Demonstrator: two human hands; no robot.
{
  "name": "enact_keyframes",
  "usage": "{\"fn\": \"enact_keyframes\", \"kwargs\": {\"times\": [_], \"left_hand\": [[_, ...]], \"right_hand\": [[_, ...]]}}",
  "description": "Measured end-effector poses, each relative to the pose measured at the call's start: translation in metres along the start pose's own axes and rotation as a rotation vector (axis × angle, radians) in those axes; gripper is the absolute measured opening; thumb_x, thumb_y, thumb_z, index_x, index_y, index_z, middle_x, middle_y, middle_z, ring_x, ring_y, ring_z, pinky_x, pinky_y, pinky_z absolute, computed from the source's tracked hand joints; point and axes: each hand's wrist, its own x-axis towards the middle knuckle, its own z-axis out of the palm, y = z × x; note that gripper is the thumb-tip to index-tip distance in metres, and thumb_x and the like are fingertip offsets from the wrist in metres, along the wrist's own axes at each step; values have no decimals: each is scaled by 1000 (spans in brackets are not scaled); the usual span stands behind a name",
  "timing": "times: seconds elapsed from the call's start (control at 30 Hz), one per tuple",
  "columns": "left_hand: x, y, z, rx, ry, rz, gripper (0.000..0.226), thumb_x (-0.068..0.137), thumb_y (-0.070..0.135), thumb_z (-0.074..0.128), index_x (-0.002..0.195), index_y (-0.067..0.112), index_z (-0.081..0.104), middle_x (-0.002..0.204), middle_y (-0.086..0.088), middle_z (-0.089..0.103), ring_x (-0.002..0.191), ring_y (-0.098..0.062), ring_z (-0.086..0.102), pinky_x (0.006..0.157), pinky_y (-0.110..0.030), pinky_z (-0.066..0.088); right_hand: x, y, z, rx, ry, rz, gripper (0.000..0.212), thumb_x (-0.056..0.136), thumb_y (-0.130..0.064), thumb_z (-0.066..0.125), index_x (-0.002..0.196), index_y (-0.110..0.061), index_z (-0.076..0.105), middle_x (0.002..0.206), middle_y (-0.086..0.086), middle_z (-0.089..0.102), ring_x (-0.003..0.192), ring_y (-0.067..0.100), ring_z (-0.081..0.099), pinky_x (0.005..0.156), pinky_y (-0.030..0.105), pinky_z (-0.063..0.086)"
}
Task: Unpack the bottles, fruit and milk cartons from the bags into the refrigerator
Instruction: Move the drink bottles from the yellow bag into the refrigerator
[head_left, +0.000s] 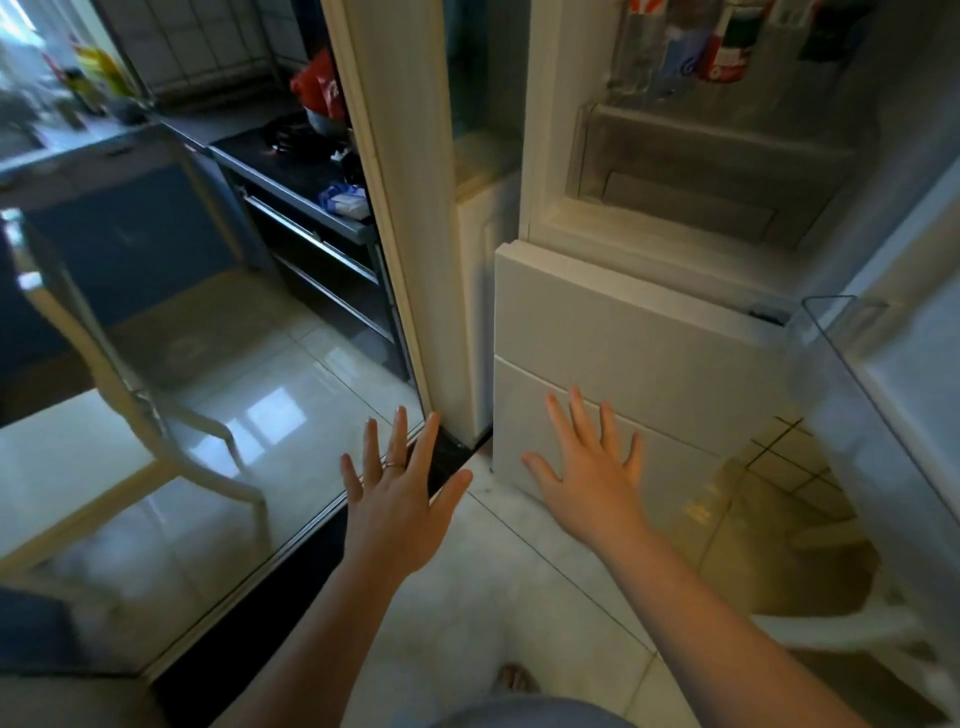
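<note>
In front of the refrigerator (623, 322), both hands are empty. My left hand (400, 499) has its fingers straight and spread, over the floor (519, 571) by the foot of the door frame. My right hand (587, 467) is splayed the same way across the lower drawer front; I can't tell whether it's touching or hovering.

The upper door is swung open on my right, and I see nothing in its clear door bin (841, 364). Bottles (685, 52) stand at the top edge of the open compartment, blurred, with a clear drawer (701, 171) below them. No fruit or milk cartons in view. The only bag is a red bag (319, 85) at the far edge of the stove surface, well apart from the fridge. Can't say it's one of ours.

My read: between items, some bottles loaded, nothing in hand. The next move calls for turning off the fridge, locating the bags, grasping the next item and returning to the open compartment. Mind the door bin near my right arm on the turn.
</note>
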Motion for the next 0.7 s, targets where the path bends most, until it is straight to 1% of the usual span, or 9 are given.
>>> {"fn": "enact_keyframes", "kwargs": {"times": [0.1, 0.2, 0.3, 0.37, 0.53, 0.63, 0.7], "left_hand": [[-38, -8, 6, 7, 7, -8, 83, 78, 82, -7, 152, 45, -22, 158, 8, -36, 142, -24, -41, 118, -56, -18], [-81, -16, 15, 29, 21, 20, 80, 83, 80, -5, 152, 44, -22, 159, 7, -34, 144, -25, -38, 117, -54, -20], [-129, -24, 25, 23, 4, 36, 76, 89, 77, 4, 152, 44, -21, 161, 7, -31, 145, -25, -35, 116, -54, -20], [-160, -29, 34, 23, -2, 41, 75, 91, 76, 8, 153, 44, -20, 161, 7, -30, 144, -24, -36, 115, -53, -21], [-226, -28, 53, -22, -35, 77, 75, 91, 76, 10, 154, 45, -16, 159, 10, -31, 141, -21, -37, 112, -49, -23], [-257, -17, 62, -15, -71, 114, 76, 86, 79, 4, 151, 47, -20, 153, 13, -36, 145, -23, -34, 115, -53, -21], [-273, -7, 69, -17, -94, 144, 77, 84, 80, 2, 150, 48, -21, 157, 12, -34, 147, -23, -32, 115, -54, -20]], "right_hand": [[-39, -4, 11, -12, -14, 9, 68, 99, -64, 23, 152, -46, -14, 162, -13, -25, 151, 25, -21, 119, 58, -11], [-88, -7, 23, -16, -13, 2, 67, 99, -64, 24, 152, -47, -15, 162, -12, -25, 151, 26, -20, 119, 59, -10], [-140, -9, 37, -28, -22, 19, 68, 98, -65, 24, 151, -48, -16, 163, -12, -24, 151, 27, -17, 119, 59, -10], [-174, -8, 45, -28, -24, 40, 69, 98, -66, 25, 152, -48, -14, 163, -12, -24, 152, 27, -17, 118, 58, -11], [-253, 8, 55, -15, -15, 93, 69, 98, -66, 27, 154, -46, -7, 163, -11, -22, 152, 27, -16, 119, 59, -10], [-294, 20, 57, 6, -3, 139, 70, 97, -66, 28, 155, -45, -5, 164, -10, -21, 152, 26, -14, 120, 58, -7], [-319, 32, 58, 12, 19, 162, 70, 97, -66, 29, 155, -45, -5, 164, -10, -20, 152, 25, -12, 120, 58, -6]]}}
